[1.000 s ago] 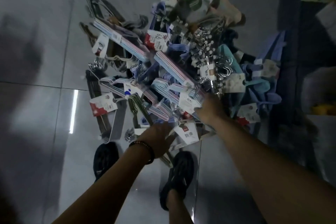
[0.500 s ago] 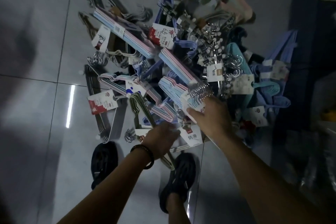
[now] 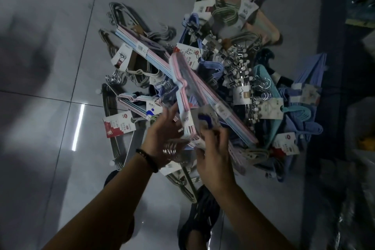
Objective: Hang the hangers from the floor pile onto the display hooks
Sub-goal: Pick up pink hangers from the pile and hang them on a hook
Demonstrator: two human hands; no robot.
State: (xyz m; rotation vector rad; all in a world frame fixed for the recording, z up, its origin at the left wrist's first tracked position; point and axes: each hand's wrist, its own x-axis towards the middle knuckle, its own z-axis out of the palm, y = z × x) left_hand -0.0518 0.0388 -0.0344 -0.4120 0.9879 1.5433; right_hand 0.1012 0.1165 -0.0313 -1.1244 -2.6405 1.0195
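Both hands hold one bundle [image 3: 183,89] of pink, white and pale blue hangers, lifted a little over the pile [image 3: 239,71] on the tiled floor [image 3: 50,107]. The bundle is tilted: its long bar runs from far left to near right across the middle of the pile, and its neck end points near, towards the person.

The right hand [image 3: 213,154] is at the near end of the bundle. Its fingers [image 3: 211,134] curl round the neck and the white label [image 3: 205,119] there, gripping both.

The left hand [image 3: 162,136] is just left of it. Its fingers [image 3: 169,112] are stretched nearly straight and lie against the bundle's near-left edge; motion blur hides the thumb. The bundle's chrome hooks [image 3: 169,151] show over the heel of this hand, close to the bracelet [image 3: 147,157] on the wrist.

The pile spreads far and right of the hands, with striped hangers on the left, metal clip hangers in the middle, and teal hangers [image 3: 263,79] and blue ones on the right. Many carry paper labels, including a red and white tag [image 3: 117,126] left of the left hand. A dark shoe [image 3: 203,219] stands on the floor near the pile, under the right forearm.
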